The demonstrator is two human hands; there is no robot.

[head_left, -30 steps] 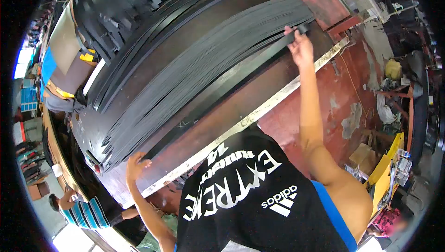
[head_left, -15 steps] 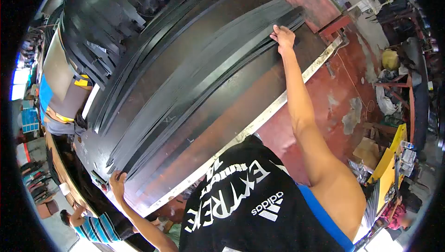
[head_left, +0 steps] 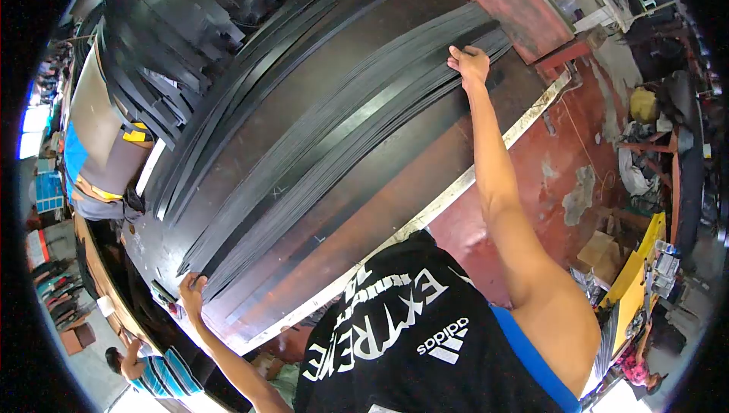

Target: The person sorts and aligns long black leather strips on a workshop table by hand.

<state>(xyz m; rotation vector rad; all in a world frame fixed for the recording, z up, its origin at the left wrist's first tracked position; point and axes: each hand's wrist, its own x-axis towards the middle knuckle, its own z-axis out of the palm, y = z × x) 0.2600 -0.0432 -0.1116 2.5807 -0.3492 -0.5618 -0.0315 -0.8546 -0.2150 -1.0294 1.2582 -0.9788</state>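
Observation:
A long bundle of thin black strips (head_left: 334, 140) lies lengthwise on a dark workbench (head_left: 380, 193). My right hand (head_left: 469, 64) presses down on the far right end of the bundle, fingers spread over the strips. My left hand (head_left: 191, 291) rests on the bundle's near left end by the bench corner, fingers curled over the strip ends. A second band of black strips (head_left: 250, 79) lies parallel further back on the bench.
A pale metal rail (head_left: 425, 215) edges the bench front. Stacked black sheets (head_left: 175, 18) hang at the back left. A red metal block (head_left: 524, 11) sits at the bench's right end. A person in a striped shirt (head_left: 148, 371) is below left. Clutter fills the floor at right.
My right hand let go of a lifted strip end and came down onto the bundle. My left hand slid left to the bundle's corner end. The strips now lie flatter and closer together.

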